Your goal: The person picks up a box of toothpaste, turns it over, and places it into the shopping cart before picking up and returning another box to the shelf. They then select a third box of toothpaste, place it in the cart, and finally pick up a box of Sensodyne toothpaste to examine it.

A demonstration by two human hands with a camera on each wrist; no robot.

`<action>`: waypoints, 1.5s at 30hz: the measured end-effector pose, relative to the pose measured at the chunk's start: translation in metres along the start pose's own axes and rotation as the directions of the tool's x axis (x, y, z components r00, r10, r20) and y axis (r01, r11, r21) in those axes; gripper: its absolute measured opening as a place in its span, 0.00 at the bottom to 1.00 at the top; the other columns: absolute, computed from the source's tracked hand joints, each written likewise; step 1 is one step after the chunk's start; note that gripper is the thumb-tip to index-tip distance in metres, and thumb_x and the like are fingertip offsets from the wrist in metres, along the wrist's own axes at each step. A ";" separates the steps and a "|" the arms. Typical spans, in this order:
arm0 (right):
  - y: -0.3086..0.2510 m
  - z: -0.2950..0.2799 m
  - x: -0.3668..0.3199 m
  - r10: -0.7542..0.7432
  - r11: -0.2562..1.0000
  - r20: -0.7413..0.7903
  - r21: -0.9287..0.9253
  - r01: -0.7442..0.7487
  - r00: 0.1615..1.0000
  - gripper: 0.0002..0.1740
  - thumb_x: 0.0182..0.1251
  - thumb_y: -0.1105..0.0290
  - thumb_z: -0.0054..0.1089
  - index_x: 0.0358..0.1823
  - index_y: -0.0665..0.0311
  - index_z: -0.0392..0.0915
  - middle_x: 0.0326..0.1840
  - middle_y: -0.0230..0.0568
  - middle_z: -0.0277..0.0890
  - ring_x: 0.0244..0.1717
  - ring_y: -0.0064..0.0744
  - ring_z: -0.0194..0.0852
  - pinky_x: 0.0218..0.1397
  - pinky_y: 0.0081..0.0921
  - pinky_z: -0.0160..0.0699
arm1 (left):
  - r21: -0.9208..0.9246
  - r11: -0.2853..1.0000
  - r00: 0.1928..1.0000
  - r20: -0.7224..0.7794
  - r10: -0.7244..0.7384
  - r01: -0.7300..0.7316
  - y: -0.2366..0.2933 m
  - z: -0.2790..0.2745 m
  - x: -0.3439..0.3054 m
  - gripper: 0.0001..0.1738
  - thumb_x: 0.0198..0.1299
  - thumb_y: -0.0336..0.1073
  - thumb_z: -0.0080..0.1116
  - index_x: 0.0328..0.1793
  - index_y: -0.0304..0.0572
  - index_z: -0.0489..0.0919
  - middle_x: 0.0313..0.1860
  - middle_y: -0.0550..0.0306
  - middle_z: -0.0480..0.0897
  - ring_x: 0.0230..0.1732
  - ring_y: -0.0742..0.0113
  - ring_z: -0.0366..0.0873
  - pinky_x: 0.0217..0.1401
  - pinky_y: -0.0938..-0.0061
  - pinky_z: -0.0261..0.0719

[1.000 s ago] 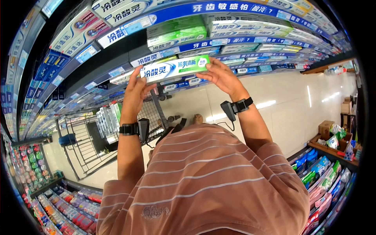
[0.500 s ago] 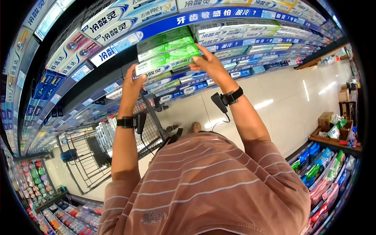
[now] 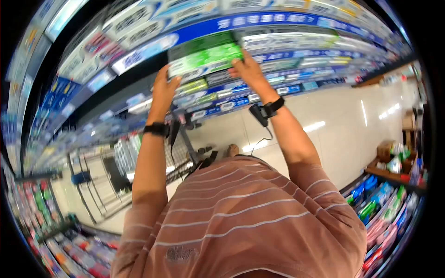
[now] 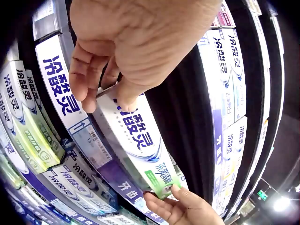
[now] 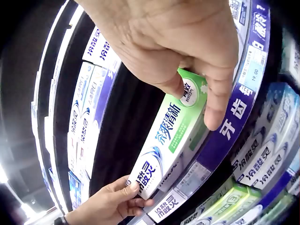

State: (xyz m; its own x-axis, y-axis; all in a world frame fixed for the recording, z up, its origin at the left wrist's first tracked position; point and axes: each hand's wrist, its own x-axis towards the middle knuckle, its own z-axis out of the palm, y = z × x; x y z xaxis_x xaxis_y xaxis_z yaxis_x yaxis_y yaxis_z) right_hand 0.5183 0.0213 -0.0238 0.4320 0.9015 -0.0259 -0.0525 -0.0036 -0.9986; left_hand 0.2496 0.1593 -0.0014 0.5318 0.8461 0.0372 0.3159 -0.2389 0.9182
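Observation:
A long white and green toothpaste box (image 4: 136, 129) lies at a shelf edge, between both hands. At its white end the left hand (image 3: 163, 92) grips it, thumb (image 4: 125, 96) on the printed front. The right hand (image 3: 252, 74) pinches the green end, its thumb on the front face in the right wrist view, the other fingers along the lower side. In the head view the box (image 3: 204, 67) is blurred and overlaps the green box tops on the shelf. Its underside is hidden.
Blue price strips (image 5: 229, 119) run along the shelf fronts. More toothpaste boxes (image 4: 33, 126) fill the shelves below and above. A wire shopping cart (image 3: 99, 180) with boxes in it stands at the left. Tiled floor (image 3: 338, 120) lies to the right.
Both hands have brought the toothpaste box from in front of the shelf up and forward to the shelf edge. It has tipped, so its green top now shows more in the head view.

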 end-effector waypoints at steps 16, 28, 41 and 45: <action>-0.012 0.008 0.001 0.136 0.983 -0.037 -0.122 -0.139 0.990 0.36 0.77 0.59 0.58 0.81 0.59 0.56 0.56 0.56 0.78 0.47 0.41 0.87 0.48 0.33 0.90 | 0.193 0.978 0.978 -0.174 0.115 -0.081 -0.012 0.008 -0.001 0.32 0.65 0.39 0.65 0.73 0.39 0.71 0.66 0.39 0.74 0.67 0.46 0.74 0.69 0.59 0.75; -0.006 0.014 0.006 0.133 0.985 -0.062 -0.104 -0.139 0.989 0.34 0.79 0.62 0.52 0.82 0.51 0.53 0.42 0.44 0.82 0.31 0.29 0.85 0.29 0.25 0.86 | 0.037 0.999 0.989 -0.143 0.032 -0.027 -0.010 0.004 0.010 0.30 0.62 0.35 0.64 0.70 0.35 0.73 0.61 0.41 0.78 0.57 0.53 0.81 0.60 0.65 0.78; -0.017 0.029 0.009 0.101 0.989 -0.085 -0.096 -0.109 0.991 0.33 0.76 0.69 0.53 0.78 0.60 0.53 0.47 0.44 0.75 0.34 0.30 0.84 0.30 0.26 0.85 | 0.073 0.997 0.986 -0.167 0.009 0.003 -0.019 0.007 0.028 0.29 0.63 0.33 0.65 0.69 0.32 0.73 0.55 0.46 0.80 0.37 0.65 0.83 0.42 0.70 0.83; -0.011 0.029 0.011 0.077 0.993 -0.110 -0.082 -0.086 0.991 0.35 0.74 0.72 0.53 0.79 0.64 0.50 0.49 0.46 0.72 0.33 0.33 0.85 0.29 0.27 0.86 | 0.161 0.986 0.983 -0.169 0.070 -0.043 -0.025 0.012 0.036 0.30 0.62 0.35 0.66 0.70 0.32 0.73 0.56 0.42 0.80 0.41 0.59 0.83 0.48 0.67 0.82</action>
State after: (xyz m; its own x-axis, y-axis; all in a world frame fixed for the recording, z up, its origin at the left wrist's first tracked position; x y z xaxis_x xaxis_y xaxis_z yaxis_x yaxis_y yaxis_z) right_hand 0.4974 0.0434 -0.0116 0.5231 0.8455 -0.1075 -0.0151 -0.1169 -0.9930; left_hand 0.2705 0.1900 -0.0283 0.4122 0.8955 0.1676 0.4149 -0.3483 0.8406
